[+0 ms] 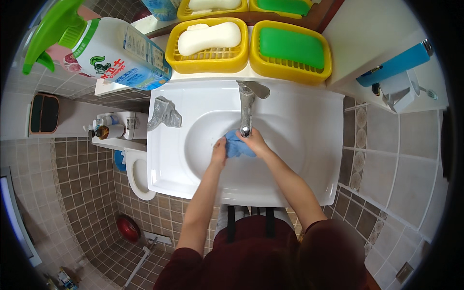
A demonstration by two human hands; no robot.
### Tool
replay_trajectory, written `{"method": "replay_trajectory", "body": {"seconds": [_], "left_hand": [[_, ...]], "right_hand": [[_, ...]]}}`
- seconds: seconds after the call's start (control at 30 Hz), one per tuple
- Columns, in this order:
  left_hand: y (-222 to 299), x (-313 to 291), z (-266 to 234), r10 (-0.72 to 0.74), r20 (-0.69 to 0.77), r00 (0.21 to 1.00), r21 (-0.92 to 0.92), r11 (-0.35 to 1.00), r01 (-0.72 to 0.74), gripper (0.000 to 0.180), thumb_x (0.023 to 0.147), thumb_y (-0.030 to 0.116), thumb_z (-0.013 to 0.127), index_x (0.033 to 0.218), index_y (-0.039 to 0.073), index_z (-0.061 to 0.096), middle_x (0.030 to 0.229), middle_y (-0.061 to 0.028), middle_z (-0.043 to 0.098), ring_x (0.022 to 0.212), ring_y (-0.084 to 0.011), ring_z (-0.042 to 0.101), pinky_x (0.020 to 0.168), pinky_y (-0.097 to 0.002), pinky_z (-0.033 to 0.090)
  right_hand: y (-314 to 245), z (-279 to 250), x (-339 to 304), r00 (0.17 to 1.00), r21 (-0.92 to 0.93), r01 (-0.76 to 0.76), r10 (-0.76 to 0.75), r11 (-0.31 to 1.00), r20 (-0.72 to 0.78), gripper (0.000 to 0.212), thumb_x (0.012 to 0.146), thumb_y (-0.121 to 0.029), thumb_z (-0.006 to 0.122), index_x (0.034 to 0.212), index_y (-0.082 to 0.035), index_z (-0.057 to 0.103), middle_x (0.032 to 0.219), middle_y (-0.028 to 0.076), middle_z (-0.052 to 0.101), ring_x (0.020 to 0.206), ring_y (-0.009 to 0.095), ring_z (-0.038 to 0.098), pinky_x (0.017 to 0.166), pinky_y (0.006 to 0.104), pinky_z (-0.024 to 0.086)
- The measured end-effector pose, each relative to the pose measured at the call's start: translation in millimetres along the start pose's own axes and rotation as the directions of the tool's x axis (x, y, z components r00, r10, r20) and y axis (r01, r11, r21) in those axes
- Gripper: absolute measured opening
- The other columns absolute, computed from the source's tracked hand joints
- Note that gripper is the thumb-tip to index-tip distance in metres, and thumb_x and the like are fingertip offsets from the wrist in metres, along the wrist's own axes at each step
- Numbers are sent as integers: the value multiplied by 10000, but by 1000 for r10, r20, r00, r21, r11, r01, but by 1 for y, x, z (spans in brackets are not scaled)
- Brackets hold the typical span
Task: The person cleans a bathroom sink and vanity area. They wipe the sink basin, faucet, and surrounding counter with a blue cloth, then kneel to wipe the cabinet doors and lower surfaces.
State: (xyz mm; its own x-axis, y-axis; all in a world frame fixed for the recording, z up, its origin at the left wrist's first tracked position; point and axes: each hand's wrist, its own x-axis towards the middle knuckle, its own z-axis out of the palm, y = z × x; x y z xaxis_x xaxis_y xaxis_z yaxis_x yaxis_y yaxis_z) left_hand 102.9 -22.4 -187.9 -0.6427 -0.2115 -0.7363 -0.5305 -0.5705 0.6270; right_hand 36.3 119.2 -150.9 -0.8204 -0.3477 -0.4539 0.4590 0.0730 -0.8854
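Left hand [219,152] and right hand [256,143], fingers gripping a blue cloth [237,147], right there by the tap [246,104], over the sink [316,150]!

L forearm [200,203]: bare, extended forward, slanting inward to the right | R forearm [292,186]: bare, extended forward, slanting inward to the left | left hand [219,152]: fingers bent, gripping | right hand [256,143]: slightly farther forward, likewise gripping | hands close together

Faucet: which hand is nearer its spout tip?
Right. The right hand is close by the tip of the faucet; the left hand is farther off, left of it, at the blue cloth.
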Motion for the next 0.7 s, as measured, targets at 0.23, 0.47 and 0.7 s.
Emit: {"method": "replay_trajectory", "body": {"seconds": [0.23, 0.47, 0.7], "left_hand": [[-97, 94, -18, 127, 119, 985, 121, 983, -141, 528, 943, 509, 368, 1126, 48, 548, 978, -76, 618, 887, -201, 605, 817, -343, 491], [-1, -8, 21, -274, 151, 950, 152, 956, 252, 638, 940, 538, 342, 1199, -18, 518, 1064, -93, 597, 1010, -204, 562, 869, -311, 443], [42, -21, 25, -22, 322, 947, 458, 878, -135, 226, 920, 219, 538, 1065, 62, 610, 913, -5, 615, 847, -76, 554, 727, -238, 452]], "right_hand": [[-11, 42, -30, 904, -647, 349, -425, 678, 42, 214, 843, -271, 590, 810, -61, 576, 728, 183, 626, 703, 377, 610, 602, 461, 468], [22, -22, 23, 969, -582, 188, -247, 791, -22, 174, 878, -223, 525, 921, -58, 558, 737, 152, 622, 692, 322, 617, 655, 421, 480], [51, -40, 19, 992, -189, 101, -113, 977, -54, 429, 929, -453, 440, 1031, -50, 546, 851, 114, 600, 858, 170, 562, 797, 323, 431]]}}
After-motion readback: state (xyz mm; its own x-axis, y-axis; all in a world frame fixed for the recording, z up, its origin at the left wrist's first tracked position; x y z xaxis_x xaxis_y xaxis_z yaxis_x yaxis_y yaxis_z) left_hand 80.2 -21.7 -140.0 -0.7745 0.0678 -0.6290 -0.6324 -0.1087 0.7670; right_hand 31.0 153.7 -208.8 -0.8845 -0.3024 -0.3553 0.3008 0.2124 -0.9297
